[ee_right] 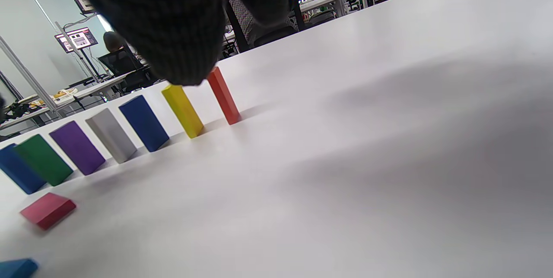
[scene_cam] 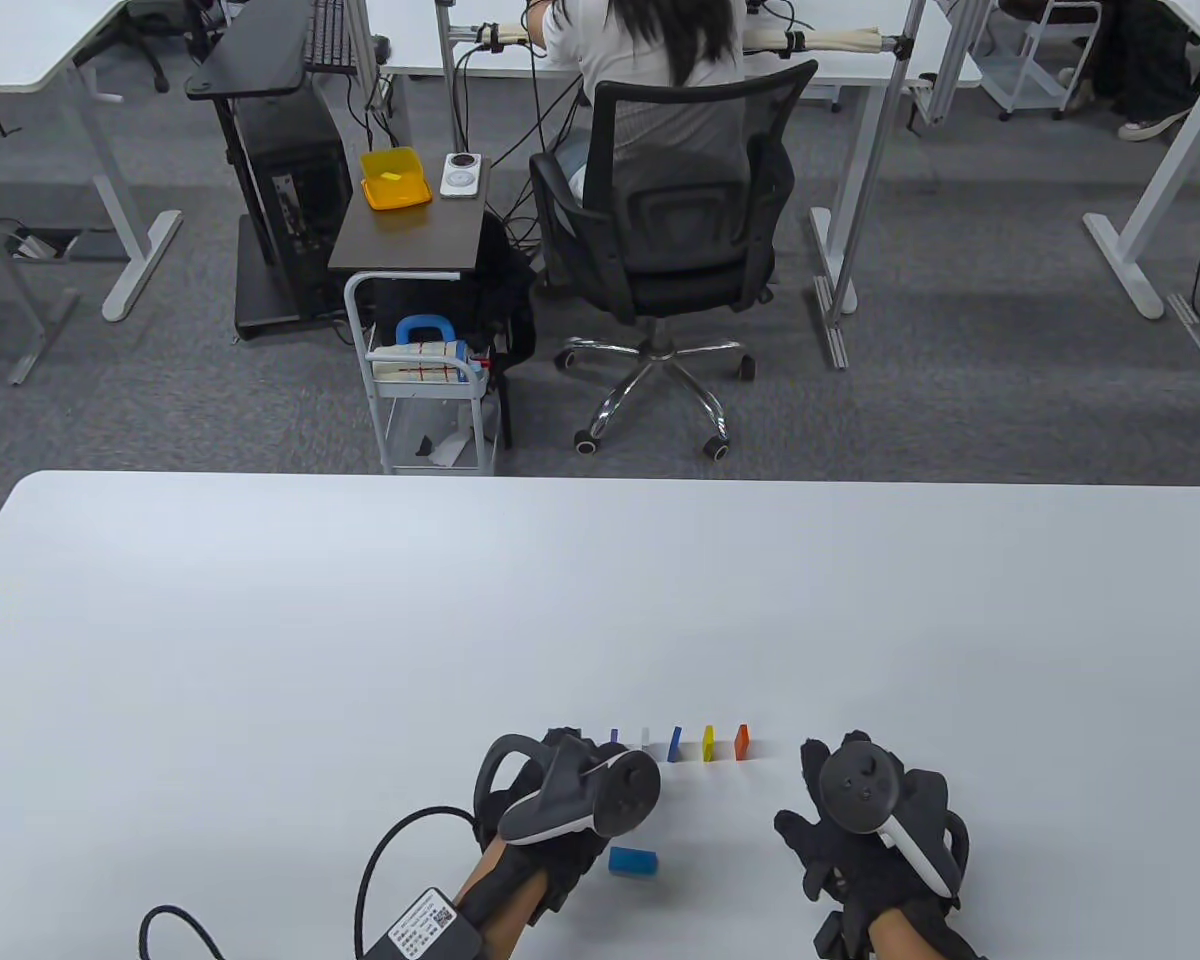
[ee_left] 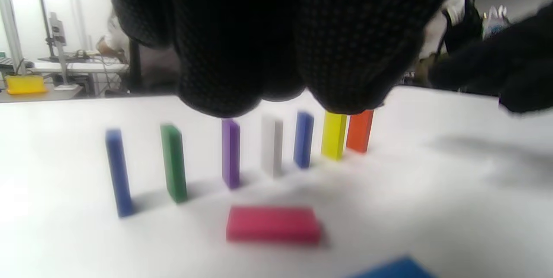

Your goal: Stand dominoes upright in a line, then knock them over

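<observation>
My left hand [scene_cam: 550,800] and right hand [scene_cam: 875,820], grasp indiscernible, flank seven upright dominoes [ee_left: 272,144]; pink domino [ee_left: 273,224] flat at 6 o'clock.

Blk knit gloves on hands [scene_cam: 860,840], gray/wht trackers [scene_cam: 580,800].

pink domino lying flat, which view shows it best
The left wrist view: the pink domino lies flat, whole and central, in front of the standing row. The right wrist view shows it small at the left edge. In the table view the left hand hides it.
</observation>
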Demonstrator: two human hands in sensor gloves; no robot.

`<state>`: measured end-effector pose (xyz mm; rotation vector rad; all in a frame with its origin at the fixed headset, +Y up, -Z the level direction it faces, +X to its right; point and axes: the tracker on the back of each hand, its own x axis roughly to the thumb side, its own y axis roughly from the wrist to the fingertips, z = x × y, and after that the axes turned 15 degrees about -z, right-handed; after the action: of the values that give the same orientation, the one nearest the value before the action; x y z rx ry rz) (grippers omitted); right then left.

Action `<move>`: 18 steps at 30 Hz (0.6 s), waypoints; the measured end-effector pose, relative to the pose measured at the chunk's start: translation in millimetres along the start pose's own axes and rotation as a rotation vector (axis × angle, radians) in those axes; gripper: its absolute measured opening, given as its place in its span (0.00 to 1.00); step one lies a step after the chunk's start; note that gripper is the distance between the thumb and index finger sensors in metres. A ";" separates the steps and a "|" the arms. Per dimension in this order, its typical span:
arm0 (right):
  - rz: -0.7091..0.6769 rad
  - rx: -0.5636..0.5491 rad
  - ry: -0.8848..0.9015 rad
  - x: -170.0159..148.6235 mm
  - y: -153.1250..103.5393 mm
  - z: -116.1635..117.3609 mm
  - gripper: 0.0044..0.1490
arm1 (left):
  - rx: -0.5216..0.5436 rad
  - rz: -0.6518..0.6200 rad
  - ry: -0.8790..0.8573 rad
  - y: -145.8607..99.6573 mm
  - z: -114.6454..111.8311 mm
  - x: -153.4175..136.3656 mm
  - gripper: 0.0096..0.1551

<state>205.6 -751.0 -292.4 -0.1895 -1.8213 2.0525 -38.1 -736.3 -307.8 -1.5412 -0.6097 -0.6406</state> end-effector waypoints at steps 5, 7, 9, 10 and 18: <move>0.000 0.003 0.001 -0.2 -0.2 0.4 0.51 | -0.100 -0.014 0.100 9.7 -23.8 5.6 0.28; -0.002 0.008 -0.002 0.7 0.2 1.4 0.51 | -0.105 -0.020 0.135 11.7 -31.0 7.8 0.30; -0.006 0.014 -0.004 1.8 0.4 2.1 0.51 | -0.127 -0.032 0.165 14.1 -36.8 11.1 0.31; -0.008 0.015 -0.005 2.1 0.5 2.2 0.51 | -0.133 -0.033 0.175 15.2 -39.0 12.5 0.31; -0.007 0.017 0.001 1.5 0.6 2.6 0.51 | -0.186 -0.023 0.234 20.3 -50.1 15.1 0.34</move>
<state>203.2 -752.9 -292.3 -0.1796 -1.8007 2.0620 -15.1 -787.4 -308.8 -1.6030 -0.3991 -0.9013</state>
